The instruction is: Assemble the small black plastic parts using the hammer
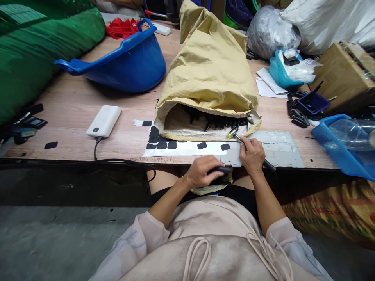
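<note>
My right hand (pixel 252 155) is closed around the dark handle of a small hammer (pixel 233 133), whose metal head with a yellow-green face rests near the mouth of a yellow paper sack (pixel 209 74). Dark pieces (pixel 216 120) lie inside that sack. Below the table edge, my left hand (pixel 204 171) grips a dark elongated piece (pixel 220 170); its exact kind is not clear. Under it, an open bag (pixel 209 190) sits between my thighs. A white strip (pixel 187 148) with several black rounded stickers (pixel 162 144) lies before the sack, beside a grey plate (pixel 277 146).
A blue basin (pixel 129 62) and a white power bank (pixel 104 121) with a black cable stand at left. On the right are a blue basket (pixel 336 144), a purple tray (pixel 313 103) among black parts, a teal basket (pixel 283 74) and a cardboard box (pixel 342 74).
</note>
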Demonstrator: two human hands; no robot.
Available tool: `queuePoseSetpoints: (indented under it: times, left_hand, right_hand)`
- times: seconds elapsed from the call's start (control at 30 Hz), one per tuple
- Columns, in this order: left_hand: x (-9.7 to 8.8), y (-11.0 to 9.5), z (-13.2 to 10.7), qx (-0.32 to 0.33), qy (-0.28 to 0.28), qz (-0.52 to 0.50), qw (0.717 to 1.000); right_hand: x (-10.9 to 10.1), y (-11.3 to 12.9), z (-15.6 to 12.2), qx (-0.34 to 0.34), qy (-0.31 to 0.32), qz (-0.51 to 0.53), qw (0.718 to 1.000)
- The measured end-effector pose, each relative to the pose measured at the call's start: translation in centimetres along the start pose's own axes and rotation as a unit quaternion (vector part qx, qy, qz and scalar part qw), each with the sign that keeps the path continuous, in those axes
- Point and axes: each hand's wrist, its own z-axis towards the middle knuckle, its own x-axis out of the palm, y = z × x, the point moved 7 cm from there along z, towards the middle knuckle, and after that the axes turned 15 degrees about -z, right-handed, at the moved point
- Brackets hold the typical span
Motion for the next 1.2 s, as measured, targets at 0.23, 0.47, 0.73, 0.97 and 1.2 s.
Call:
queuePoseSetpoints:
  times: [0.23, 0.47, 0.73, 0.97, 1.2]
  left_hand:
    - [7.0, 7.9, -5.5, -0.279, 0.133, 0.082, 0.948]
    - [7.4, 6.4, -5.4, -0.28, 0.222, 0.113, 0.927]
    - [-4.1, 1.0, 5.0, -0.124, -0.215, 0.094, 0.964]
    - [-10.0, 8.2, 10.3, -0.317, -0.264, 0.176, 0.894]
    - [-10.6, 4.9, 6.6, -0.164, -0.312, 0.224, 0.909]
  right_hand:
    - [0.1, 0.0, 0.1, 0.004, 0.012, 0.003, 1.0]
    - [0.1, 0.1, 0.1, 0.004, 0.011, 0.009, 1.0]
    - [0.1, 0.1, 0.1, 0.004, 0.013, 0.011, 1.0]
    - [0.2, 0.1, 0.1, 0.007, 0.012, 0.012, 1.0]
    - [0.2, 0.2, 0.0, 0.009, 0.024, 0.014, 1.0]
